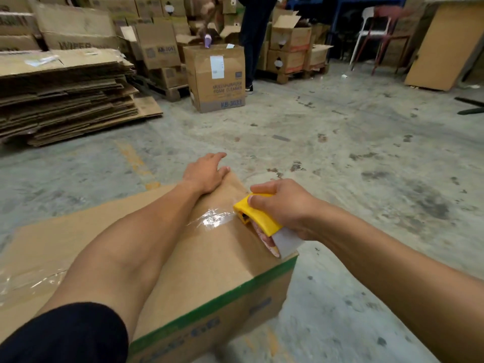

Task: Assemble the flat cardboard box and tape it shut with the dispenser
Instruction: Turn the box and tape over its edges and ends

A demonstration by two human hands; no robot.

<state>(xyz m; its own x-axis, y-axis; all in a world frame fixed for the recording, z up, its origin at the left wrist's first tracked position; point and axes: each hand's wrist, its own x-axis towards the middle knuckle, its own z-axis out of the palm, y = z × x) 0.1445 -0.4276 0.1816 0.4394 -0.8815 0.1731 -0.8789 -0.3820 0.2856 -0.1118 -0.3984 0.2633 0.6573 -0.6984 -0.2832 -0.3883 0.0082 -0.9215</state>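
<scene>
A brown cardboard box (209,260) with a green stripe along its near edge stands on the floor in front of me, its top flaps folded down. My left hand (207,172) lies flat on the far end of the top, fingers spread, pressing the flaps. My right hand (281,205) grips a yellow tape dispenser (258,214) that rests on the box's top near the right edge. A shiny strip of clear tape (213,218) runs from the dispenser toward my left forearm across the top.
A tall stack of flattened cardboard (65,100) lies at the left. An upright box marked foam cleaner (217,79) stands ahead on the concrete floor (340,153), with a person's legs (252,35) behind it. Pallets of boxes (290,48) and chairs (372,35) fill the back.
</scene>
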